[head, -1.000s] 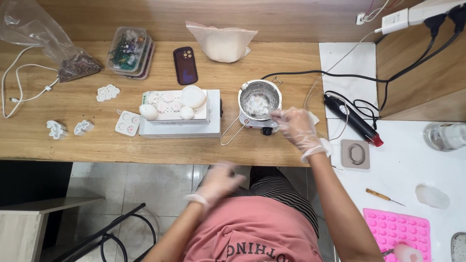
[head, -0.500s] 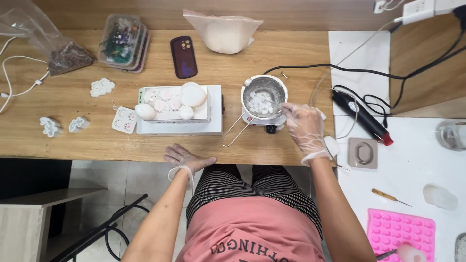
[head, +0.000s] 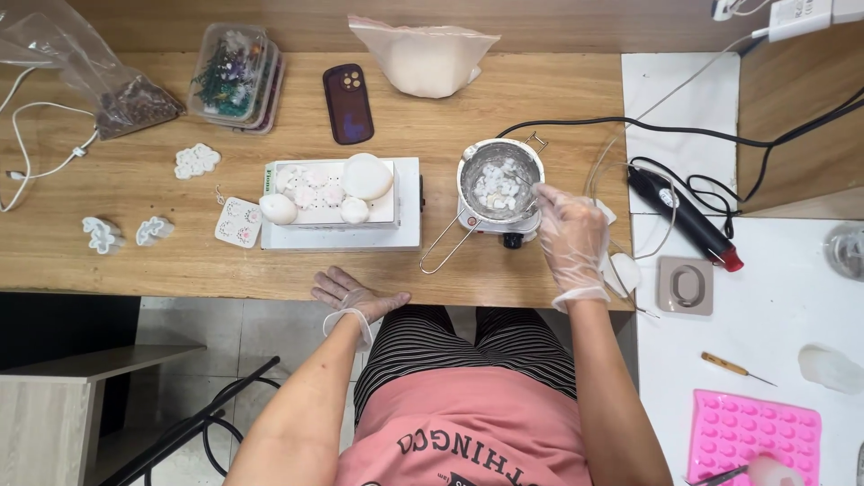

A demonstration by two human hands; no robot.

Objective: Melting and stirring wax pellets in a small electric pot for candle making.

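Note:
A small metal pot (head: 500,183) with white chunks inside stands on a little electric heater on the wooden table (head: 135,261). My gloved right hand (head: 570,236) is at the pot's right rim, pinching a thin stirring stick (head: 523,180) that reaches into the pot. My gloved left hand (head: 353,296) rests flat on the table's near edge, fingers apart, holding nothing. Left of the pot, a white box (head: 342,216) carries several pale round and flower-shaped pieces.
A dark phone (head: 347,103), a white powder bag (head: 421,61), stacked clear boxes (head: 236,81) and small white moulds (head: 196,161) lie on the table. To the right are a black heat tool (head: 686,217) with cables, a pink silicone mould (head: 754,435) and a wooden-handled pick (head: 731,367).
My left hand rose from my lap and settled on the table's edge. My right hand moved along the pot's right rim, now holding the stick in the pot.

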